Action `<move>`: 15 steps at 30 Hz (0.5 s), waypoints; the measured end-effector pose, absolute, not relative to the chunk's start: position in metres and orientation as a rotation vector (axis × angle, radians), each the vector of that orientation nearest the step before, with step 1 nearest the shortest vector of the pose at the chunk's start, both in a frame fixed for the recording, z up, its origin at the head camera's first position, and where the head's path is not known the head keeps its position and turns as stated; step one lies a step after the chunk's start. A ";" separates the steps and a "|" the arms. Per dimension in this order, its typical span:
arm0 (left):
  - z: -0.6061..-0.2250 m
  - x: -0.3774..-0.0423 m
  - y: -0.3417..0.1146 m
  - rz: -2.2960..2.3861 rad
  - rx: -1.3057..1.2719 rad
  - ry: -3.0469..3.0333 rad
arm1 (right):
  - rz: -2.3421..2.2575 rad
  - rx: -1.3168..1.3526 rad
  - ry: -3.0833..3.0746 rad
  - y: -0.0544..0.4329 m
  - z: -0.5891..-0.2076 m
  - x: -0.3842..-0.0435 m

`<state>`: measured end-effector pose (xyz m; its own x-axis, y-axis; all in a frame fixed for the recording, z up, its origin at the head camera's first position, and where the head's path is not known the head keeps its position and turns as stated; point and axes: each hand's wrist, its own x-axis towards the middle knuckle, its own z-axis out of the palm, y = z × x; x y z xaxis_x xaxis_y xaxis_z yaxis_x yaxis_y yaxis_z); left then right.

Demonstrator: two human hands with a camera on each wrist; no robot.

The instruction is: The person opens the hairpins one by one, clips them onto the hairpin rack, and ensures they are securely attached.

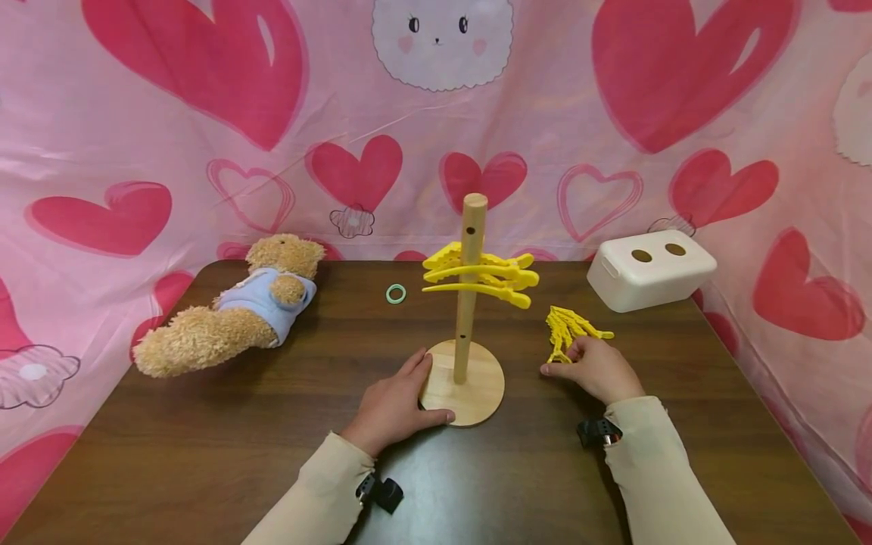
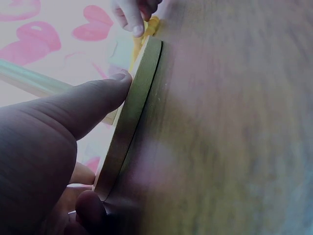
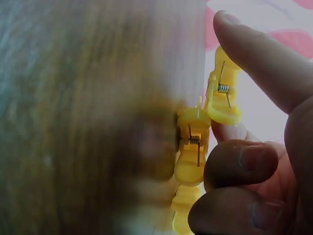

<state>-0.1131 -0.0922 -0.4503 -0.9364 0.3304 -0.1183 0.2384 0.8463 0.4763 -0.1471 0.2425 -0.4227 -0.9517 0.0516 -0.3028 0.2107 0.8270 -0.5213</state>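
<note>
A round wooden base with an upright post (image 1: 468, 333) stands near the table's middle. My left hand (image 1: 395, 405) grips the base's left edge, thumb at the front and fingers round the side; in the left wrist view the thumb lies along the base's rim (image 2: 134, 112). Yellow hair clips (image 1: 480, 276) are clipped across the post's upper half. Right of the stand, more yellow hair clips (image 1: 571, 325) lie fanned out on the table. My right hand (image 1: 602, 371) is at their near end, thumb straight and apart from the fingers around a spring clip (image 3: 225, 88); firm contact cannot be told.
A teddy bear (image 1: 262, 303) in a blue top lies at the left. Behind the stand, to the left, is a small mint-green ring (image 1: 396, 294). A white box (image 1: 650, 276) with two round holes sits at the back right. A pink heart-print cloth (image 1: 436, 121) hangs behind the table.
</note>
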 end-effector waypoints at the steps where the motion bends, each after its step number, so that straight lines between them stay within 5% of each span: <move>1: -0.450 -0.113 -0.092 0.694 0.439 2.828 | -0.827 0.204 2.731 0.242 -0.423 -0.147; 15: -0.450 -0.113 -0.092 0.681 0.431 2.832 | -0.797 0.173 2.776 0.242 -0.423 -0.145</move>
<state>-0.1129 -0.0921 -0.4499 -0.9381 0.3242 -0.1216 0.2334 0.8516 0.4694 -0.1449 0.2423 -0.4231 -0.9623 0.0452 -0.2683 0.1806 0.8435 -0.5058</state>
